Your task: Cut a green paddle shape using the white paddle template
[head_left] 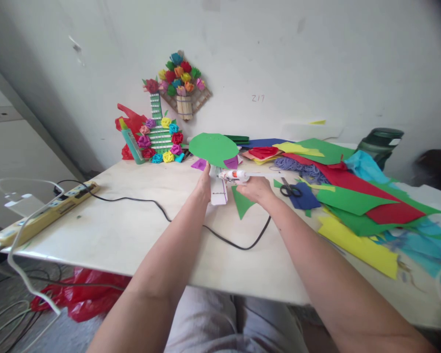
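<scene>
Right hand (256,189) wrapped around a white hot-glue gun (236,174), nozzle aimed left, glue stick (266,174) jutting out behind; left hand (205,184) pinching the edge of a white card piece (218,195), apparently steadying it near the tip, some fingers hidden. Green paper oval (213,148) just beyond, above both hands! Scissors (288,188) lie rightward on blue paper (310,197), probably for easy reach.
</scene>
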